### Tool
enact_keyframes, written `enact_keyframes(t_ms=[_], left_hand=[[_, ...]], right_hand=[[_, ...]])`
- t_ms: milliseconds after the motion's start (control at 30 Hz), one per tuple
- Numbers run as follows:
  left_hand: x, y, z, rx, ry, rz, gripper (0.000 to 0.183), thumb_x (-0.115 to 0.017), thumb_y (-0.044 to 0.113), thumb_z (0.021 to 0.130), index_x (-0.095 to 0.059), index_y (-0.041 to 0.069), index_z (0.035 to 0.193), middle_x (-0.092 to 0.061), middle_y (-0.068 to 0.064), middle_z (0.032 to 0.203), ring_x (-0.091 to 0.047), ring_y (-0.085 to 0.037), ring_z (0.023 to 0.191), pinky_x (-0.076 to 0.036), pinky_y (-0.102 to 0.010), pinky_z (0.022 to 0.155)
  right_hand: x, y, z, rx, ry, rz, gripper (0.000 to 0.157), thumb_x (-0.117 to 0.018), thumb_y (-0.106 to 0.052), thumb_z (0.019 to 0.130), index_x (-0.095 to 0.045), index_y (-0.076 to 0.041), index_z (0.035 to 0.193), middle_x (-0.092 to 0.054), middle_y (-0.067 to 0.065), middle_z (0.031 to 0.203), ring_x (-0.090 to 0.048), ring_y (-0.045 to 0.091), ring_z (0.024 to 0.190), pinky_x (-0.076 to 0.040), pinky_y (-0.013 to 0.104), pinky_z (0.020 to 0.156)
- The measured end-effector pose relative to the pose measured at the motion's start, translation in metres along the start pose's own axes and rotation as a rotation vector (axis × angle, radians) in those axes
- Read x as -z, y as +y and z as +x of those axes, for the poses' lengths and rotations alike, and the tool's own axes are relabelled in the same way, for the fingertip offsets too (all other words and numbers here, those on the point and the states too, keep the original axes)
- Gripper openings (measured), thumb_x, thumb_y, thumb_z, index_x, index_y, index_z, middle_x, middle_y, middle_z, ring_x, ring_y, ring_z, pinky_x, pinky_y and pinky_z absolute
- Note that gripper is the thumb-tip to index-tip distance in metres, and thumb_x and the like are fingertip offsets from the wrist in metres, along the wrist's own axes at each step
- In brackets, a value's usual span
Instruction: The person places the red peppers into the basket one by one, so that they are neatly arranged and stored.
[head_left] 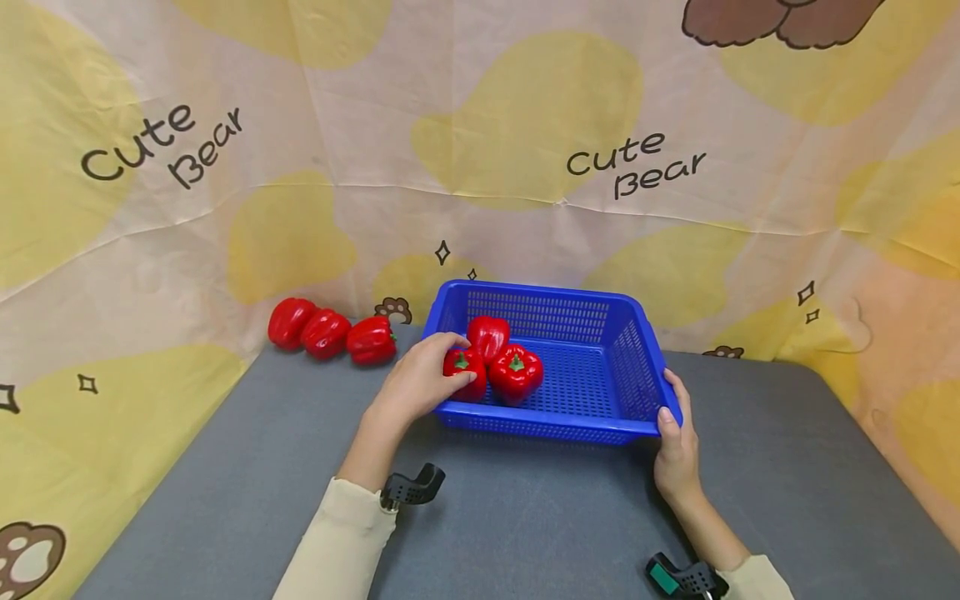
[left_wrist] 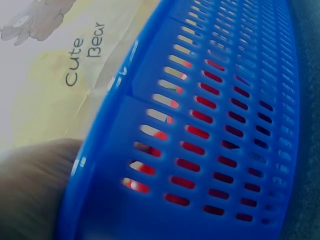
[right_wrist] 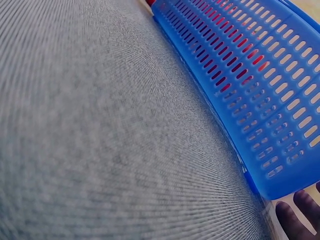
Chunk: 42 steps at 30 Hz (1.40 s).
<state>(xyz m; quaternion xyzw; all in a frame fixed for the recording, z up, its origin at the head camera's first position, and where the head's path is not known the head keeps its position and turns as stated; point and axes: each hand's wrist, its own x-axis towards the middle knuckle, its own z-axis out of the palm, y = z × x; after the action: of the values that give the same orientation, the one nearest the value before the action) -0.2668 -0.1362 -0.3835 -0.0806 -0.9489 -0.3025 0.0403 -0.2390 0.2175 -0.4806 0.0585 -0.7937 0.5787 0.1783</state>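
A blue plastic basket (head_left: 570, 427) with slotted walls sits on the grey table. Over its left rim reaches my left hand (head_left: 422, 375), thumb and fingers around a red bell pepper (head_left: 467, 385) inside. Against that pepper lie two more, one red bell pepper (head_left: 517, 374) with its green stem up and another (head_left: 489, 335) behind. My right hand (head_left: 678, 446) grips the basket's front right corner, thumb on the rim. In the right wrist view its fingers (right_wrist: 292, 220) show beside the lower corner. The basket wall (left_wrist: 200, 125) fills much of the left wrist view, red showing through the slots.
Three red bell peppers (head_left: 326, 333) lie in a row on the grey table (head_left: 510, 517), left of the basket near the back edge. A patterned cloth (head_left: 517, 125) with "Cute Bear" lettering hangs behind. Each wrist wears a black band (head_left: 412, 485).
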Motion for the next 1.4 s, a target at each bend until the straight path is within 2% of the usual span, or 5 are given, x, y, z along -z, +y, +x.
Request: enact_keyframes(t_ms=[367,800,967,1167,1400], left_hand=[[0.011,-0.016,0.000,-0.038,0.106,-0.067,0.045,-0.068,0.038,0.095,-0.059,0.020,0.136,-0.058,-0.006,0.144,-0.052,-0.029,0.139,-0.048,-0.055,0.110],[0.017,-0.071,0.008,0.021,0.333,-0.039,0.052,-0.071,0.026,0.092,-0.056,0.011,0.140,-0.056,-0.016,0.144,-0.050,-0.037,0.137,-0.043,-0.060,0.112],[0.011,-0.087,0.010,0.052,0.369,-0.018,0.059,-0.073,0.025,0.090,-0.052,0.010,0.143,-0.048,-0.019,0.152,-0.039,-0.041,0.145,-0.034,-0.062,0.119],[0.003,-0.101,0.012,0.130,0.280,0.022,0.079,-0.074,0.028,0.087,-0.037,0.014,0.155,-0.026,-0.022,0.165,-0.017,-0.046,0.154,-0.021,-0.068,0.122],[-0.003,-0.108,0.012,0.164,0.270,0.056,0.083,-0.075,0.027,0.086,-0.034,0.012,0.156,-0.030,-0.022,0.161,-0.022,-0.045,0.151,-0.022,-0.067,0.122]], right_hand=[[0.001,-0.002,0.000,-0.031,-0.002,-0.023,0.059,-0.029,-0.032,0.102,-0.022,-0.031,0.160,-0.029,0.007,0.166,-0.039,0.031,0.141,-0.031,0.069,0.116],[0.003,0.000,0.002,-0.018,0.009,-0.022,0.058,-0.030,-0.030,0.102,-0.025,-0.032,0.160,-0.034,0.005,0.163,-0.044,0.015,0.135,-0.037,0.012,0.102],[0.003,0.001,0.001,-0.031,0.007,-0.024,0.058,-0.030,-0.031,0.102,-0.025,-0.033,0.160,-0.033,0.005,0.164,-0.043,0.015,0.135,-0.038,0.015,0.103],[0.003,0.002,0.001,-0.033,0.010,-0.023,0.058,-0.030,-0.032,0.102,-0.025,-0.034,0.159,-0.033,0.004,0.163,-0.043,0.018,0.136,-0.039,0.022,0.106],[0.002,0.002,0.001,-0.034,0.008,-0.027,0.058,-0.030,-0.032,0.102,-0.024,-0.033,0.160,-0.032,0.006,0.164,-0.042,0.027,0.139,-0.039,0.039,0.111]])
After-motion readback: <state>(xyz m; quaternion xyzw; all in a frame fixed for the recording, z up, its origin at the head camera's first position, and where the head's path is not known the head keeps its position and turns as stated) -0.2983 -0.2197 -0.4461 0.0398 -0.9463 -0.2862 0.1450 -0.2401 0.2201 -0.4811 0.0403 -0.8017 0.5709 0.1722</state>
